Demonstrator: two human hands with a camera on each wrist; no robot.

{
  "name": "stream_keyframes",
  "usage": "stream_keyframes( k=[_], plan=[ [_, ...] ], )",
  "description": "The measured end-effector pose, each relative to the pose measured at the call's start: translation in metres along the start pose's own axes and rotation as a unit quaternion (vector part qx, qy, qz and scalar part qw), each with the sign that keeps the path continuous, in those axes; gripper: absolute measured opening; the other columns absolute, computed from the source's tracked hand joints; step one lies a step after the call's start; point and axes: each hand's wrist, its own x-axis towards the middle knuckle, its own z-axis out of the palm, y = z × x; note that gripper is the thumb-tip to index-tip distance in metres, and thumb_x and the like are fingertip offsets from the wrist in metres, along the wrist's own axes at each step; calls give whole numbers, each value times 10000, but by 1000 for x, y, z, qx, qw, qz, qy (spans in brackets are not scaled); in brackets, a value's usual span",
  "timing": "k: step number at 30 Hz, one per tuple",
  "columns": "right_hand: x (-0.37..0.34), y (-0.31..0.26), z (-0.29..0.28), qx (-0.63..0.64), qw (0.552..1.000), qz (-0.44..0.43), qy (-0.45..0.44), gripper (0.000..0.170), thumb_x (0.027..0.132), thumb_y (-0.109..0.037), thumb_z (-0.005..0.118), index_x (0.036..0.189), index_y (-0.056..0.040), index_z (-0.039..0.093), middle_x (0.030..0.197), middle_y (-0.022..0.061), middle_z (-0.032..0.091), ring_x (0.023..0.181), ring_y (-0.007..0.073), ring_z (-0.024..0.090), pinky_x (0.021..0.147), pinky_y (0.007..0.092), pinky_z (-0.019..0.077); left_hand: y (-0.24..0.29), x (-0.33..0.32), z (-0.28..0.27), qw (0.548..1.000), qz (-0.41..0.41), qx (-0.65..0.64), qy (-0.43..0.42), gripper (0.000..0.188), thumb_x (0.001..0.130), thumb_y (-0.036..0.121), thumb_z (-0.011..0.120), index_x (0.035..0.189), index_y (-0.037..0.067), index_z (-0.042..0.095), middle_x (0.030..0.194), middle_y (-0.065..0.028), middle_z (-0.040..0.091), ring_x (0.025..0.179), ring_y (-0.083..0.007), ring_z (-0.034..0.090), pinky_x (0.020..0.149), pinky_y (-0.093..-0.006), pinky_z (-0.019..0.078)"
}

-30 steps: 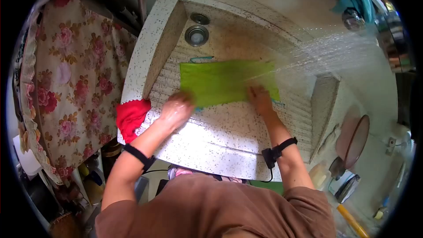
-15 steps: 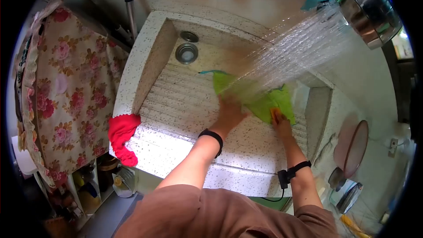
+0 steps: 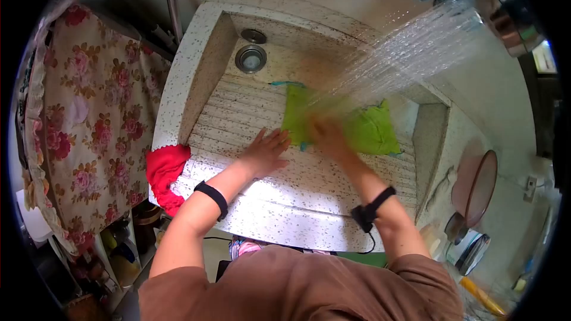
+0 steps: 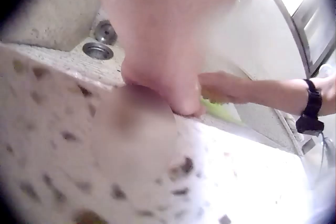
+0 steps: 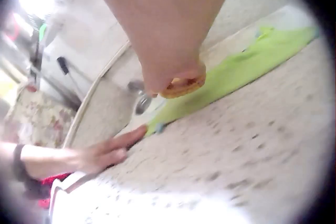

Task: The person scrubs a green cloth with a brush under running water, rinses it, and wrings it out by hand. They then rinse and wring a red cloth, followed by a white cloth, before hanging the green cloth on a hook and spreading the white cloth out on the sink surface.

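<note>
A lime-green cloth (image 3: 376, 132) lies on the ribbed slope of the speckled sink, somewhat rumpled at its right end. My left hand (image 3: 264, 153) rests flat with spread fingers, its fingertips at the cloth's left edge. Over the left-middle part of the cloth is my right hand (image 3: 327, 137), blurred in the head view. In the right wrist view that hand (image 5: 176, 74) grips a yellow-orange object (image 5: 184, 88) against the cloth (image 5: 231, 79). The left wrist view shows my left hand (image 4: 157, 61) close up, with the right hand (image 4: 226, 87) beyond it.
Water sprays from a chrome shower head (image 3: 505, 9) at upper right towards the cloth. A red cloth (image 3: 166, 172) hangs over the sink's left rim (image 3: 178, 95). The drain (image 3: 250, 59) lies at the back left. A floral curtain (image 3: 89, 125) hangs at left.
My left hand has moved left from the cloth's middle to its left edge. My right hand has shifted left from the cloth's right corner, and the right part lies more spread out.
</note>
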Motion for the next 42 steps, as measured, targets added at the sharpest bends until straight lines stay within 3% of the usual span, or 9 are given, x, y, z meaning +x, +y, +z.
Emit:
stream_keyframes(
  k=[5,7,13,16,18,22,26,29,42],
  plan=[
    [-10,-50,13,38,988,-62,135,229,853,-266,550,935,-80,654,945,188,622,897,313,589,793,439,457,-1,-3,9,998,-24,-32,45,607,908,468,413,1384,98,341,1481,-99,232,1382,-255,170,1122,-451,99],
    [-17,62,-34,-144,973,177,27,314,919,-289,480,1032,-27,612,852,168,653,720,301,623,684,397,492,-1,-5,8,997,-22,-46,58,599,909,470,411,1378,103,352,1473,-100,251,1380,-258,176,1122,-450,101],
    [2,-79,29,-132,973,-115,153,285,911,-274,480,978,-48,639,793,162,649,641,307,602,637,391,489,2,-2,-11,995,-37,-90,12,591,917,477,387,1384,117,348,1482,-102,223,1380,-272,166,1129,-425,99],
    [-9,-32,-3,-80,995,65,9,279,914,-216,462,919,18,614,918,197,620,877,261,595,772,416,466,-1,0,1,997,-37,-61,36,573,916,455,410,1380,121,357,1480,-105,225,1377,-282,170,1128,-425,107],
    [-25,128,3,-481,863,-52,143,261,900,-261,486,1013,-76,632,829,143,649,603,337,580,610,426,474,4,-5,5,997,-41,-65,26,566,914,448,421,1374,123,365,1475,-106,236,1372,-288,183,1126,-427,114],
    [-3,-5,-13,108,991,52,51,230,875,-179,486,973,-10,607,889,180,632,869,304,598,801,418,463,0,-1,-8,996,-42,-65,50,574,900,458,437,1357,113,391,1451,-116,283,1367,-287,199,1125,-433,114],
    [-22,-58,0,-199,960,-87,179,237,831,-250,551,858,-29,630,899,190,636,831,318,604,723,424,478,-4,-1,12,992,-25,-82,96,540,890,427,476,1309,88,449,1426,-124,328,1363,-284,208,1123,-442,119],
    [-53,38,-79,-64,956,286,17,328,875,-337,528,855,-29,637,920,221,635,817,340,621,717,430,497,10,2,9,994,-19,-69,77,480,886,343,497,1263,47,484,1384,-142,380,1350,-288,235,1119,-437,147],
    [-3,-24,-25,60,992,69,85,233,816,-255,658,941,-58,656,841,116,654,738,183,622,647,310,490,-2,3,11,979,114,105,130,295,773,105,512,1025,-31,584,1132,-130,560,1096,-255,482,864,-356,432]
  ],
)
